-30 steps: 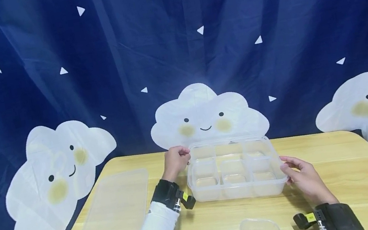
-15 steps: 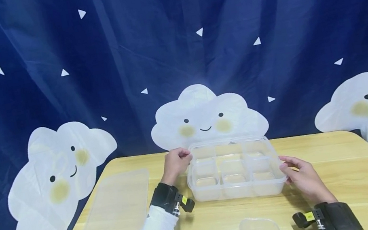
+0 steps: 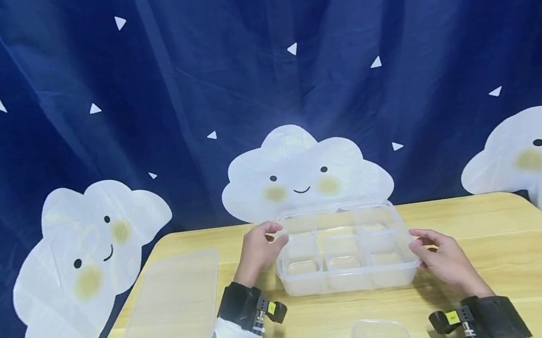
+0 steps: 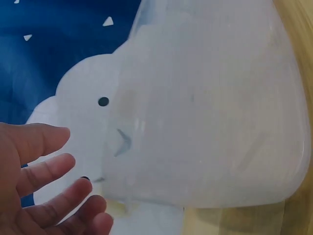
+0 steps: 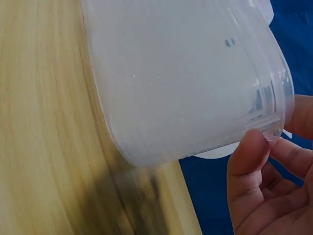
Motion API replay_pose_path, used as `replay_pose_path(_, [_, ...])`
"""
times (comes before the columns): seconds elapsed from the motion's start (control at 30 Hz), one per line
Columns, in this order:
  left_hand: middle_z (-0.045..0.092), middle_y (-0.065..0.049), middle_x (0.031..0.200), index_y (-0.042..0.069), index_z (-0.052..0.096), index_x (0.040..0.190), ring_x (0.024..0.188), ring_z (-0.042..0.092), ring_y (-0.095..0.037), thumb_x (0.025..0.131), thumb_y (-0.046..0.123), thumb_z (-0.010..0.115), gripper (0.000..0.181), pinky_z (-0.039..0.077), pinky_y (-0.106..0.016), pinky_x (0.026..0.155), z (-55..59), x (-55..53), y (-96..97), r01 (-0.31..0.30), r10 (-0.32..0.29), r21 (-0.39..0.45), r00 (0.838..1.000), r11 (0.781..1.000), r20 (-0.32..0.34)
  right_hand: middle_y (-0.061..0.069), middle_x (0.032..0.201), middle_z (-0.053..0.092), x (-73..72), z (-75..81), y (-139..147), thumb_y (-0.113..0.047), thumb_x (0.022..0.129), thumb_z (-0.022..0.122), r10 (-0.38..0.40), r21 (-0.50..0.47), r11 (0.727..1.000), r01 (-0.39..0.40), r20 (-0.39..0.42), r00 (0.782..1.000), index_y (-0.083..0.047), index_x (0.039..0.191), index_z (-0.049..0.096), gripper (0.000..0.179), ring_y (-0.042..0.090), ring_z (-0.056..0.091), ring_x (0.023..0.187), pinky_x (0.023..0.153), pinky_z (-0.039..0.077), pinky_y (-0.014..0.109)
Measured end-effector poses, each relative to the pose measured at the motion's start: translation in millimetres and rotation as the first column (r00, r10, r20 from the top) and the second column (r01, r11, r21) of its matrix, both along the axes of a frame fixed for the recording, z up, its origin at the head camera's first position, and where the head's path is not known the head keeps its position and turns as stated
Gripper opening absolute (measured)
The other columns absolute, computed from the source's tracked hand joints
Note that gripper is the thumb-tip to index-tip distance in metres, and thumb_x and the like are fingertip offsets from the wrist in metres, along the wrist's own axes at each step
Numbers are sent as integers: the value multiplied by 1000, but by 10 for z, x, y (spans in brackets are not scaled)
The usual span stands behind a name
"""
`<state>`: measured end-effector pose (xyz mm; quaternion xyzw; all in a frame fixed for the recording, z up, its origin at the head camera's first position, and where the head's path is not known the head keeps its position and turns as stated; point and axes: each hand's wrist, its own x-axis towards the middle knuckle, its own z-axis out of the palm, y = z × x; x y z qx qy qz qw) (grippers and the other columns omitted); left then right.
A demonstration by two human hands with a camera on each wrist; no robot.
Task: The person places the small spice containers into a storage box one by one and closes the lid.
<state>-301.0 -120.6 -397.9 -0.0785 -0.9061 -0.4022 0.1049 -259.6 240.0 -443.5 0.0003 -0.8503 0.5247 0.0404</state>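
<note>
A clear plastic storage box (image 3: 347,280) sits near the back middle of the table, with several small compartments or inner tubs inside. My right hand (image 3: 447,261) pinches its right rim; in the right wrist view the thumb (image 5: 250,152) presses the outside of that rim. By the box's left end is my left hand (image 3: 259,249). In the left wrist view its fingers (image 4: 61,205) are spread and relaxed, apart from the box wall (image 4: 210,112). A small clear tub (image 3: 377,326) stands at the table's front, cut off by the frame's lower edge.
A flat, frosted plastic lid (image 3: 167,320) lies on the left of the wooden table (image 3: 529,244). Close behind the table's back edge hangs a dark blue curtain (image 3: 288,21) with white clouds. Each wrist wears a black strap with a camera.
My left hand's thumb and fingers have parted and let go of the box's left rim. The right hand keeps its grip, and the box stays in place.
</note>
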Motion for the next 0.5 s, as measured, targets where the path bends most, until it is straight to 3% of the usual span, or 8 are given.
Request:
replay_pose_path(0.3, [66, -11, 116, 4, 69, 111, 103, 62, -33, 88, 24, 70, 30, 52, -44, 84, -75, 210, 17, 39, -39, 14, 999, 999, 15, 19, 105, 58, 62, 75, -1, -19, 98, 57, 1, 106, 994, 4, -49, 999, 7, 131, 51, 42, 20, 61, 73, 58, 50, 26])
replay_pose_path(0.5, [67, -12, 105, 4, 69, 106, 93, 61, -32, 86, 21, 72, 26, 51, -41, 78, -126, 342, -2, 34, -35, -45, 999, 998, -6, 16, 103, 60, 98, 122, -2, -17, 97, 58, -1, 161, 987, 11, -61, 998, 6, 127, 55, 38, 21, 61, 76, 58, 50, 27])
